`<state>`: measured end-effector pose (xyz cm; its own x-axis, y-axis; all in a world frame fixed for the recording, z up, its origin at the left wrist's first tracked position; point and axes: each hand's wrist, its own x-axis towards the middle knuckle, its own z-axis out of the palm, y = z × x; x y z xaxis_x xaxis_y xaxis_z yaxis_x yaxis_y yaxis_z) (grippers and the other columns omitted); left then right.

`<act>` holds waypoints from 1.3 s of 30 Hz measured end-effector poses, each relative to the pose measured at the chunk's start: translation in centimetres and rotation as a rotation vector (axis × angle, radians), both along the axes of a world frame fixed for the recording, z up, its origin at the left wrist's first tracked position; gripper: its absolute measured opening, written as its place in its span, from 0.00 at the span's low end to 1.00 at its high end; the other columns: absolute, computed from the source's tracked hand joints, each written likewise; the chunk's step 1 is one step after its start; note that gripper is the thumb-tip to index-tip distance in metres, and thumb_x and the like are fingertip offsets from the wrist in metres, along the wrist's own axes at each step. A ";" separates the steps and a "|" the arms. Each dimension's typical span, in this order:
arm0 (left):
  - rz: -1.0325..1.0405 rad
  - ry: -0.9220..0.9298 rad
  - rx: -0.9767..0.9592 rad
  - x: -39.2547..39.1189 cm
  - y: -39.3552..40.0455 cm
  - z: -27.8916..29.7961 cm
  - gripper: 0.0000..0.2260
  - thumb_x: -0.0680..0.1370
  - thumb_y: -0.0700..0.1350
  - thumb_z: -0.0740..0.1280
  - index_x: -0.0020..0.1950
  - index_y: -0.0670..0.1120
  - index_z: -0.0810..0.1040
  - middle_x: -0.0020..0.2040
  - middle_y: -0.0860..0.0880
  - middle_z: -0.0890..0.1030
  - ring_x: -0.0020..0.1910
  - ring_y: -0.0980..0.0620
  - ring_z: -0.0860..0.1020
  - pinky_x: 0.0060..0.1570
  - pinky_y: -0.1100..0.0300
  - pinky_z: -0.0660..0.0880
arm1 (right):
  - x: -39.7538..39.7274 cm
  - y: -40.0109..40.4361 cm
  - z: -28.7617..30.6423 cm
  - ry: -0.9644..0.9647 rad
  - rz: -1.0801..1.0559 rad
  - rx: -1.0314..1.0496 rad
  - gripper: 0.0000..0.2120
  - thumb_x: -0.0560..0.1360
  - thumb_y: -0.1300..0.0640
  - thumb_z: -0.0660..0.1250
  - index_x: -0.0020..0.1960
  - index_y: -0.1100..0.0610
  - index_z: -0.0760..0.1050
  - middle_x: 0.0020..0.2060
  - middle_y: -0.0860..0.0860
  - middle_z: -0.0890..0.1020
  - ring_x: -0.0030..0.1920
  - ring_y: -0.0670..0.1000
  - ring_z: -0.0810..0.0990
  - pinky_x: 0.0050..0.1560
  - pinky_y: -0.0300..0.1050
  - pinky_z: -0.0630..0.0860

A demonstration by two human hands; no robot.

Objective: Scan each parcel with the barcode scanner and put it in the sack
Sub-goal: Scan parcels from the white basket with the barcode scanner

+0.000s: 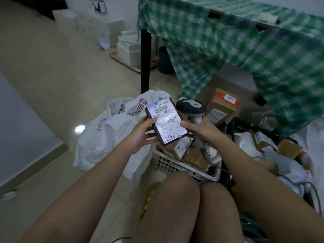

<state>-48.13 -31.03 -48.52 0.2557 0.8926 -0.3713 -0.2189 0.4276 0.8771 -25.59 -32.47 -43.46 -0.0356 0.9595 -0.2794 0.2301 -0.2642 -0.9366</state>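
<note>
Left hand (142,135) grasps flat black parcel (166,121); right hand (201,131) clenches scanner (192,109), thumb on parcel. White sack (108,137) left, basket (177,166) of boxes near, checked bench (245,41) far.

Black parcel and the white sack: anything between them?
Nothing in the head view. The black parcel, held in the left hand, overlaps the white sack behind it; the scanner is on the parcel's other side.
</note>
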 end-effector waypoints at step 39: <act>-0.196 1.413 0.215 3.9 13.4 -13.9 0.09 0.79 0.46 0.63 0.55 0.42 0.73 0.55 0.43 0.76 0.54 0.43 0.75 0.48 0.52 0.73 | -1.1 12.6 -7.0 0.131 -0.258 0.055 0.12 0.73 0.60 0.72 0.46 0.48 0.70 0.42 0.47 0.83 0.48 0.50 0.83 0.54 0.53 0.79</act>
<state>-44.27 -17.63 -62.38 -0.0827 0.9571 -0.2779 0.9163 0.1827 0.3564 -26.66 -19.90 -50.42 0.1794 0.9551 -0.2357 0.0378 -0.2461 -0.9685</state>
